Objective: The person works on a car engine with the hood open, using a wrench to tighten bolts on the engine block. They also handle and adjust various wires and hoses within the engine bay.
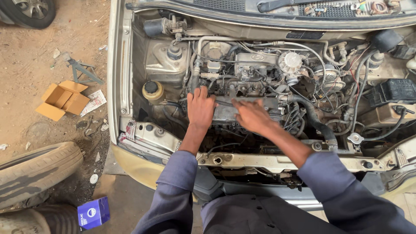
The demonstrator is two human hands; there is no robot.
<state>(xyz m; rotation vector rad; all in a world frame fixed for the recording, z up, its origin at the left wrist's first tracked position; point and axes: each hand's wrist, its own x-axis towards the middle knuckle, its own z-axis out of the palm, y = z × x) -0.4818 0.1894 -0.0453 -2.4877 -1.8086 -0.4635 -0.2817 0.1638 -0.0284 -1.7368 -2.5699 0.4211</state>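
Grey engine cover [225, 112] directly under both grips, left hand [200, 108] flat, fingers spread on its left end, right hand [251, 116] palm-down on its middle, neither closed on anything, forearms reaching over front crossmember [277, 162], yellow fluid reservoir [152, 91] left of left grip

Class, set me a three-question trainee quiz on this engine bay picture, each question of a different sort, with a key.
1. True or false: both hands rest on the engine cover.
2. What lies open on the dirt left of the car: A cardboard box, B toolbox, C bucket?
3. What colour is the small box near the tyre?

Key: 1 true, left hand and right hand lie flat on it. 2 A. 3 blue.
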